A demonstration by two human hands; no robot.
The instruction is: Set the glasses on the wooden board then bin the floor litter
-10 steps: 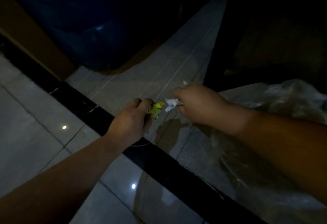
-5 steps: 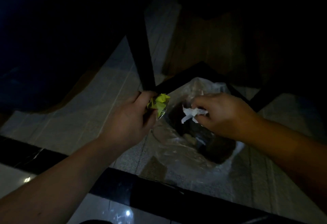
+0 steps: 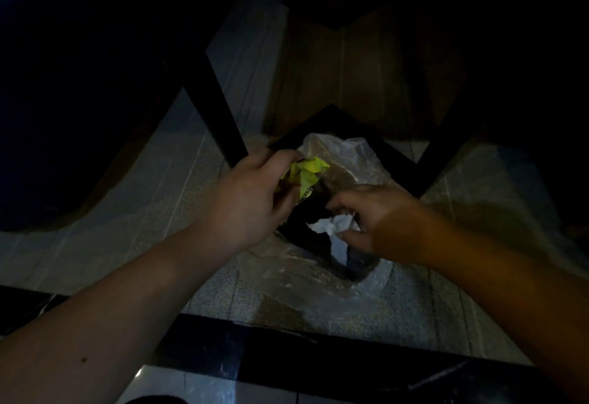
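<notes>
The scene is dim. My left hand (image 3: 248, 199) grips a crumpled yellow-green wrapper (image 3: 306, 170) at the near rim of a clear plastic bin bag (image 3: 344, 151) that lies open on the floor. My right hand (image 3: 379, 215) is over the bag's dark mouth, pinching a crumpled white paper (image 3: 334, 228) between thumb and fingers. The paper hangs partly inside the opening. No glasses or wooden board are in view.
The bag sits on grey floor tiles (image 3: 197, 199) under black frame legs (image 3: 220, 123) of a piece of furniture. A brown wooden panel (image 3: 366, 78) stands behind it. A black floor strip (image 3: 287, 352) runs across near me.
The view swung from the tiles and a blue container to the bin bag. Both hands carried their litter along; my right hand lowered the white paper into the bag's mouth.
</notes>
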